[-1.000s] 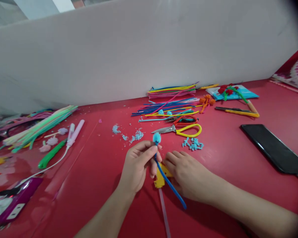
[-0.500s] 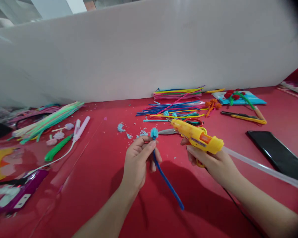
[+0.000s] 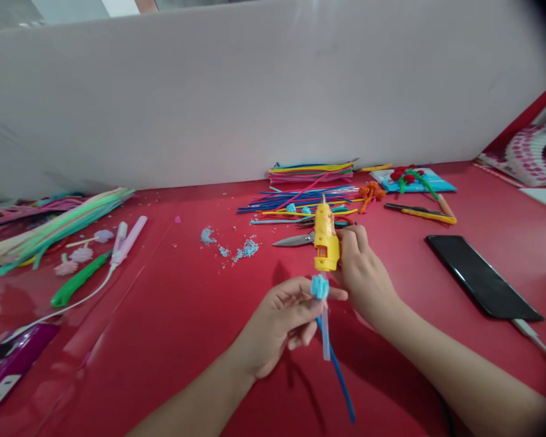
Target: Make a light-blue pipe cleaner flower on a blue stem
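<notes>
Between the thumb and fingers of my left hand (image 3: 287, 321) is a dark blue pipe cleaner (image 3: 343, 382), its stem hanging down to the right. A light blue fuzzy tuft (image 3: 319, 287) tops it, just above my fingertips. My right hand (image 3: 366, 267) is closed on a yellow glue gun (image 3: 326, 240), whose nozzle points away toward the back of the table. The clear glue stick (image 3: 326, 340) sticks out of its rear end, passing close to the tuft. Part of the glue gun's handle is hidden by my right hand.
Scissors (image 3: 295, 241) lie behind the glue gun, near blue fuzz clippings (image 3: 246, 249). Piles of coloured pipe cleaners (image 3: 312, 176) rest by the white partition (image 3: 209, 97). A phone (image 3: 482, 276) is at right; a purple power strip (image 3: 18, 364) and a green-handled tool (image 3: 79, 279) at left.
My left hand has moved right and lower with the pipe cleaner. The glue gun has swung from pointing left to pointing away, and my right hand has turned with it. The view has shifted slightly right.
</notes>
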Tool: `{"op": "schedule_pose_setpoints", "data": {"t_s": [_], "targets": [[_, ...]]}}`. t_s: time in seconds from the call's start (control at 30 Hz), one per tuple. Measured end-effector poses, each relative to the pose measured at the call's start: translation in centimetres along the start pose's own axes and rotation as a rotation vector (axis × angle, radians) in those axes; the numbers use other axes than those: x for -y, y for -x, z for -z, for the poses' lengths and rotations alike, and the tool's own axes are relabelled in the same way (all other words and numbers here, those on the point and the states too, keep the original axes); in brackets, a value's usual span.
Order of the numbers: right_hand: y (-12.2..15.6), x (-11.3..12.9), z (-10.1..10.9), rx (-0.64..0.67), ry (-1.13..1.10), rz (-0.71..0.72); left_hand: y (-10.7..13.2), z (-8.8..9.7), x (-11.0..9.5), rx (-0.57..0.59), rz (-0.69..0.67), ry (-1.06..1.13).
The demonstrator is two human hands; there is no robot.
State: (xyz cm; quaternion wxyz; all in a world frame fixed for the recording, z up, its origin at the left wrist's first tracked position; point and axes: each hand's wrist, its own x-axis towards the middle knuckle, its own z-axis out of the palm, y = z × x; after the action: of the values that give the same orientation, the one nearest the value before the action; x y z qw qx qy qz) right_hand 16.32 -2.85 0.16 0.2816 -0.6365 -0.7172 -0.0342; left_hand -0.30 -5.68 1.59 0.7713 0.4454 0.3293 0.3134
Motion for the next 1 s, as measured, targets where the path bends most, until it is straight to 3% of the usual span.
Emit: {"op": "schedule_pose_setpoints", "data": {"t_s": [0.2,0.4,0.6,0.73,0.87,0.93,1.0], "targets": [[0.4,1.0,0.1,-0.053,-0.077,0.085,0.0,0.0,0.3,-0.061,-0.035,0.056],[0.8,1.3,-0.2,-0.038,-0.009,0.022,0.0,0.2,0.1,-0.095,-0.036,0.084],[0.8,1.2,-0.5,-0.035,-0.070,0.067,0.1,0.2,-0.2,-0.109,-0.018,0.085],[0.2,0.4,-0.1,-0.021,-0.238,0.052,0.1,0.5,-0.6,-0.120,0.032,0.084],[-0.2,-0.4,0.8,-0.086,-0.494,-0.082,-0.3,1.6,-1.3,-0.261,-0.053,0.172],[0.1,-0.1,1.6,-0.002,-0.641,-0.212,-0.6,2.3,-1.5,-0.320,-0.100,0.192],[0.6,0.5,2.6,0.132,-0.778,-0.251,-0.8,2.8,-1.6,-0.368,-0.135,0.174]]}}
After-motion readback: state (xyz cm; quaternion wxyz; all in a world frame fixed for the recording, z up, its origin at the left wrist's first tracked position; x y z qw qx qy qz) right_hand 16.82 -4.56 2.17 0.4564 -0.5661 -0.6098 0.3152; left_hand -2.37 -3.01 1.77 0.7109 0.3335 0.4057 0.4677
